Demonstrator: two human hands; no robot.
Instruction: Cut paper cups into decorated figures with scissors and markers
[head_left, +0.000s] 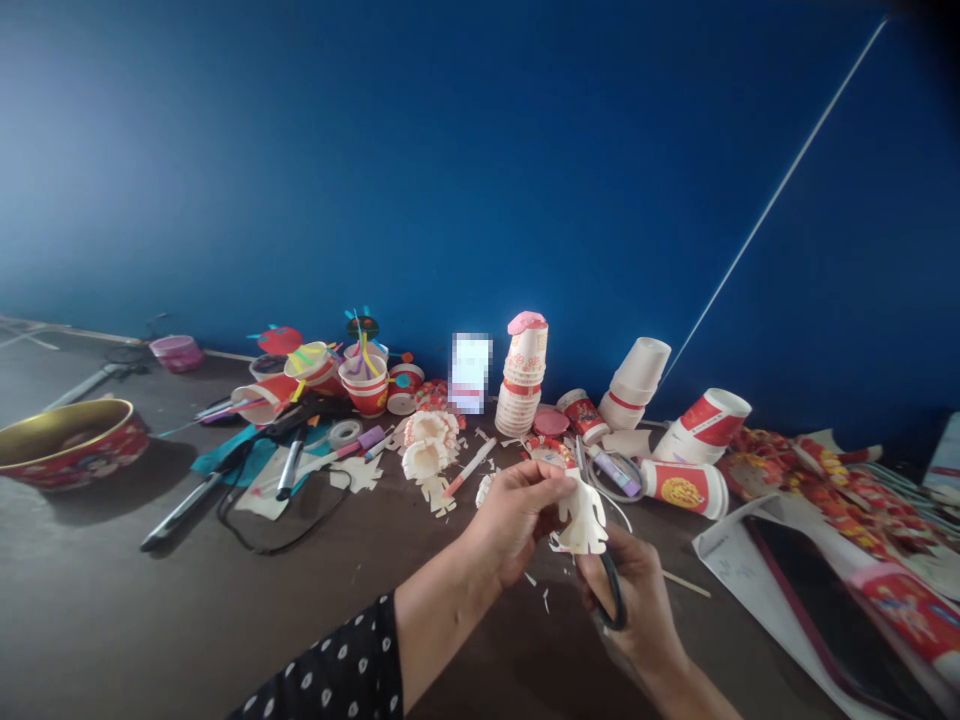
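Between finger and thumb, my left hand (521,510) pinches a white paper cut-out (583,518) with notched, finger-like edges. Scissors with a black handle (615,592) are in my right hand (637,595), whose thumb and fingers sit at the loops, just below the paper. Their blades are largely hidden behind the cut-out, so whether they touch it I cannot tell. Small white paper scraps (546,600) lie on the table under my hands. Beyond my left hand are scalloped white paper cup pieces (429,452) and a white-and-orange marker (471,468).
A stack of paper cups (519,400) stands at the back, with tipped cups (682,488) to its right. A phone (829,610) lies on white paper at right. Left are a red round tin (82,455), a hot glue gun (225,475) and decorated cups (364,385).
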